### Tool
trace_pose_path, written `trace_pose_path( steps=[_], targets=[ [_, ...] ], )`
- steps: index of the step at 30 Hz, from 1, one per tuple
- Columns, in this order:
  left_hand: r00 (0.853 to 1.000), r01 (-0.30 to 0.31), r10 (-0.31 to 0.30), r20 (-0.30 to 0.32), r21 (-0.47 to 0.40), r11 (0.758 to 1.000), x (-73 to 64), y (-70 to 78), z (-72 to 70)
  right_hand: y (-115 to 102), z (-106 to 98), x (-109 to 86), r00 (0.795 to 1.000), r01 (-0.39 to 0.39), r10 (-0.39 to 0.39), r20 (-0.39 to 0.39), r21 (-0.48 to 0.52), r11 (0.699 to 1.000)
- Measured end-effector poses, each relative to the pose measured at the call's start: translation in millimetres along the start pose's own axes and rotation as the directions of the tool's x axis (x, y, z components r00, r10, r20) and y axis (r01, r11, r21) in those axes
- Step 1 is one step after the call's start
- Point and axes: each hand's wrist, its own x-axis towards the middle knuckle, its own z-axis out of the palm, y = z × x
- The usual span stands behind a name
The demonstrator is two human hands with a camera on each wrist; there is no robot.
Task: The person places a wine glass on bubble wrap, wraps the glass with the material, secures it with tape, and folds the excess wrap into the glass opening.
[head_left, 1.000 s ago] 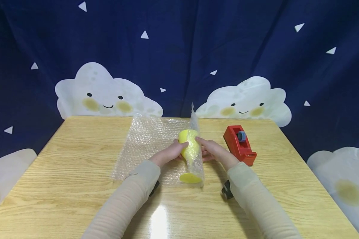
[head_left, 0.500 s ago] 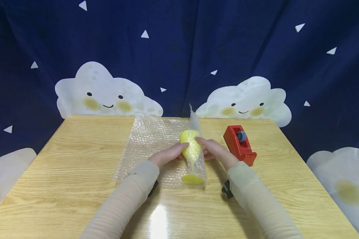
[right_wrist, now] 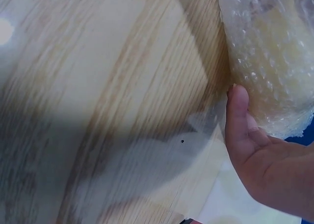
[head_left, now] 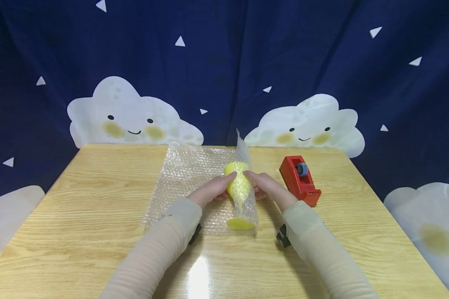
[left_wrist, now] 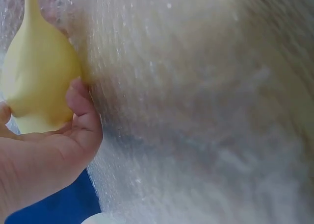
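A yellow goblet (head_left: 240, 224) lies on a sheet of bubble wrap (head_left: 187, 174), its round foot toward me and its bowl pointing away. The sheet's right edge is folded over the bowl and stem. My left hand (head_left: 215, 189) grips the bowl from the left, thumb on top; the left wrist view shows its fingers curled against the bare yellow bowl (left_wrist: 41, 67). From the right, my right hand (head_left: 263, 185) holds the folded wrap against the bowl, thumb on top. In the right wrist view the bubble layer (right_wrist: 270, 52) covers the goblet's side beside that hand.
A red tape dispenser (head_left: 300, 180) with a blue roll stands on the wooden table (head_left: 97, 182), just right of my right hand. The flat part of the wrap spreads left toward the far edge. Behind the table hangs a dark blue curtain (head_left: 217, 62) with clouds.
The goblet and its wrap have shifted slightly right and toward me, mostly in the first half second. My left thumb has moved up a little on the bowl. The right hand barely moved.
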Motion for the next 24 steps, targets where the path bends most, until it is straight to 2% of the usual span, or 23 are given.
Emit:
trace_pose_path(
  steps=[7, 16, 20, 24],
  targets=[
    [1.0, 0.028, -0.028, -0.003, -0.076, 0.997, 1.9, -0.7, 1.5, 2.5, -5.4, -0.2, 0.999, 0.002, -0.004, 0.05, 0.026, 1.0],
    [0.996, 0.088, -0.09, -0.007, -0.168, 0.982, 4.7, -4.0, 2.1, 4.6, -9.4, -0.4, 1.0, -0.023, 0.022, 0.011, 0.101, 0.995],
    [0.991, 0.131, -0.13, 0.021, -0.234, 0.963, 5.9, -5.8, -0.2, 5.4, -9.1, -0.8, 1.0, -0.026, 0.024, 0.016, 0.101, 0.995],
    [0.989, 0.143, -0.132, 0.06, -0.282, 0.949, 6.6, -7.9, -3.8, 5.7, -7.8, -0.4, 1.0, -0.021, 0.018, 0.024, 0.099, 0.995]
  ],
)
